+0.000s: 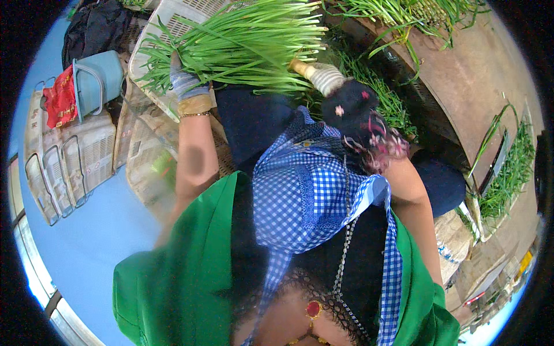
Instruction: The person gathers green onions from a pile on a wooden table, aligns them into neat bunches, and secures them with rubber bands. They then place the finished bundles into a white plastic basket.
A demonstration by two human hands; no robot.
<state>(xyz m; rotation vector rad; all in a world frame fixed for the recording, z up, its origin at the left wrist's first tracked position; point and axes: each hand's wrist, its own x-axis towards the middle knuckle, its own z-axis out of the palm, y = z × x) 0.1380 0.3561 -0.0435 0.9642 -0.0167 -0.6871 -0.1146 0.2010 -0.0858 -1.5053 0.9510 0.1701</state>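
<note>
A large bundle of green leafy stalks (251, 41), likely garlic chives, lies across the top middle, pale cut ends to the right. My left hand (188, 82), in a grey-blue knit glove with tan rubber, grips it near the leaf tips; its thumb shows and the other fingers are hidden beneath. At the lower right of the cut ends is my right hand (322, 78), in a striped knit glove with tan fingertips. Its fingertips touch the stalks, but their grip is unclear. Below the bundle, a blue checked apron (298, 190) covers my lap.
A pale plastic crate (149, 47) sits under the bundle's left side. Further left are a light-blue bucket (101, 82), a red bag (60, 97) and stacked crates (82, 151). Loose greens (389, 101) lie right of my knees, beside a brown surface (471, 73) bearing more stalks (415, 15).
</note>
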